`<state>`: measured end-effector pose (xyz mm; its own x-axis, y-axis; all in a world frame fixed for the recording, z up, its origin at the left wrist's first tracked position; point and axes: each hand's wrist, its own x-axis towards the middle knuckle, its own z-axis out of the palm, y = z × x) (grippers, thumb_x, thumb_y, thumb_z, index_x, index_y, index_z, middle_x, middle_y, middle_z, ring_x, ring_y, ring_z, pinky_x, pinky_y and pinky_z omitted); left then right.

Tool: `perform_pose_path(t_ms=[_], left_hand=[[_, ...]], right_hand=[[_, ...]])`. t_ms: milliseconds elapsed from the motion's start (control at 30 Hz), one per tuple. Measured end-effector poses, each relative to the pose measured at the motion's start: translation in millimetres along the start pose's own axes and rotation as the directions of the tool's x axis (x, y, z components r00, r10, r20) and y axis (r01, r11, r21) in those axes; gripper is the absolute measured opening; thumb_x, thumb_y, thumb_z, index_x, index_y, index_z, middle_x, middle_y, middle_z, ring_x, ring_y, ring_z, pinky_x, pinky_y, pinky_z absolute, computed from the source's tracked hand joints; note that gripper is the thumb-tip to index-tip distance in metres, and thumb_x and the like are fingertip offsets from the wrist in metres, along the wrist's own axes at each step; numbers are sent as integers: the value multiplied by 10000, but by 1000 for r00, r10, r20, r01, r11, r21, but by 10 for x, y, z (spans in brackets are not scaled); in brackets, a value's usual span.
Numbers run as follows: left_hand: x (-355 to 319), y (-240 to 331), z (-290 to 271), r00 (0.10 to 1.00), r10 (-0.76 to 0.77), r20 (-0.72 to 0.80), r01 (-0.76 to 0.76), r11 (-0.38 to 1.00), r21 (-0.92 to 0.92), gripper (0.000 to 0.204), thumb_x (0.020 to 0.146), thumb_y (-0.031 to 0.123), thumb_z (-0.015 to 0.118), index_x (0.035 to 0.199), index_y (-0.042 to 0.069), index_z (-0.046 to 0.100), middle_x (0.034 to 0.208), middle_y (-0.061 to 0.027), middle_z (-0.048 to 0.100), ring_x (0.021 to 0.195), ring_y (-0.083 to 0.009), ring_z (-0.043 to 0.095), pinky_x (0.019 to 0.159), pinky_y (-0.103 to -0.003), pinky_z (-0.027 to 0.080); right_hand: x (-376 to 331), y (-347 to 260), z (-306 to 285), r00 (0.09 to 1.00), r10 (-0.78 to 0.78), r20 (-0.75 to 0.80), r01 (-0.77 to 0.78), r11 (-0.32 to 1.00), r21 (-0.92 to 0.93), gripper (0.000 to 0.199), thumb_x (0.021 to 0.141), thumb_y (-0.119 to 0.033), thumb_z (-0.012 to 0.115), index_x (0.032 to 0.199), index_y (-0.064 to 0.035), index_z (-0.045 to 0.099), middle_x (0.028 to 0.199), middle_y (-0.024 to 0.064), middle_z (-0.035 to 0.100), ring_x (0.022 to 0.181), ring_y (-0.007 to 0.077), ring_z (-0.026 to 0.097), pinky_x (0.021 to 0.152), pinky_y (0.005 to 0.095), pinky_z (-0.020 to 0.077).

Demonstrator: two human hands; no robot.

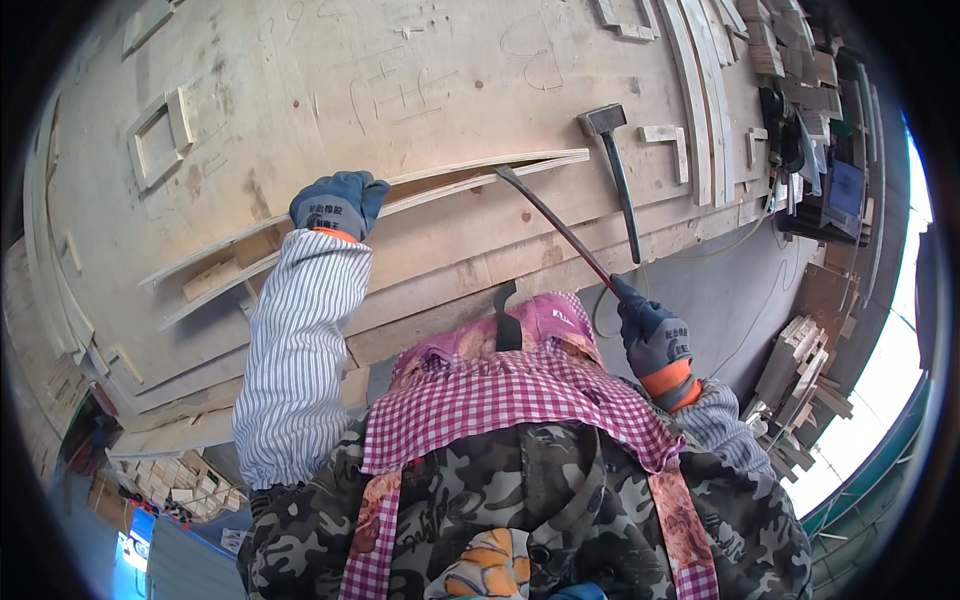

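Note:
My left hand (338, 203), in a dark blue and grey glove, is closed over the edge of two long, thin plywood strips (440, 190). They meet near their right end and spread apart toward the left, where a small pale wood block (212, 280) sits between them. In my right hand (652, 335), gloved the same way, is a pry bar (560, 222), gripped at its lower end and slanting up to the left. Its tip is at the nearer strip, close to the joined end; whether it is wedged in the gap I cannot tell.
A hammer (622, 180) lies on the large plywood worktop (450, 95) right of the strips. Around it are an L-shaped wood piece (668, 145), long boards (708, 110) and, at left, a small wooden frame (183, 120). Wood offcuts (793, 365) are piled at the right, beyond the table's edge.

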<state>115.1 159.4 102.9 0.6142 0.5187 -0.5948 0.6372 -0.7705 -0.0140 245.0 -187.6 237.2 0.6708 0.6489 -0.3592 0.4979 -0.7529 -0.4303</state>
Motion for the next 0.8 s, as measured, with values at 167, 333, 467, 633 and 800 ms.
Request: perform_pose_path(t_ms=[167, 333, 467, 633, 800], left_hand=[[-95, 244, -71, 986, 11, -165, 7, 994, 108, 413, 850, 503, 443, 1209, 310, 509, 1343, 73, 405, 1302, -162, 245, 1083, -481, 44], [24, 621, -12, 991, 30, -130, -36, 998, -42, 368, 861, 485, 450, 1192, 335, 513, 1311, 73, 440, 1285, -154, 288, 1093, -465, 14], [50, 559, 56, 972, 55, -226, -89, 986, -141, 334, 878, 447, 456, 1164, 302, 550, 1201, 56, 549, 1199, -138, 424, 1100, -442, 50], [89, 540, 27, 985, 35, -169, -62, 985, -158, 319, 878, 438, 465, 1143, 297, 569, 1196, 51, 555, 1172, -121, 450, 1099, -425, 75], [69, 535, 52, 986, 34, -161, -65, 979, -193, 325, 880, 438, 456, 1147, 292, 568, 1176, 40, 569, 1161, -119, 460, 1100, -416, 63]], right_hand=[[9, 13, -30, 998, 54, 38, -57, 996, 64, 396, 806, -35, 516, 1177, -167, 563, 756, 150, 623, 676, 294, 620, 585, 352, 483], [90, -76, -163, 999, 13, 48, -13, 1000, 11, 356, 816, -66, 517, 1150, -172, 579, 770, 136, 633, 667, 300, 618, 573, 354, 478], [522, -19, -662, 988, 20, 152, -3, 994, -110, 298, 819, -107, 517, 1098, -161, 609, 700, 154, 603, 595, 301, 594, 561, 376, 461], [1117, -1, -1249, 950, 145, 275, -59, 953, -298, 225, 855, -179, 547, 1053, -109, 627, 745, 87, 647, 588, 217, 575, 559, 334, 462], [1513, -308, -1417, 928, 90, 362, 30, 949, -313, 180, 858, -191, 577, 994, -77, 606, 713, 46, 619, 542, 106, 548, 523, 269, 471]])
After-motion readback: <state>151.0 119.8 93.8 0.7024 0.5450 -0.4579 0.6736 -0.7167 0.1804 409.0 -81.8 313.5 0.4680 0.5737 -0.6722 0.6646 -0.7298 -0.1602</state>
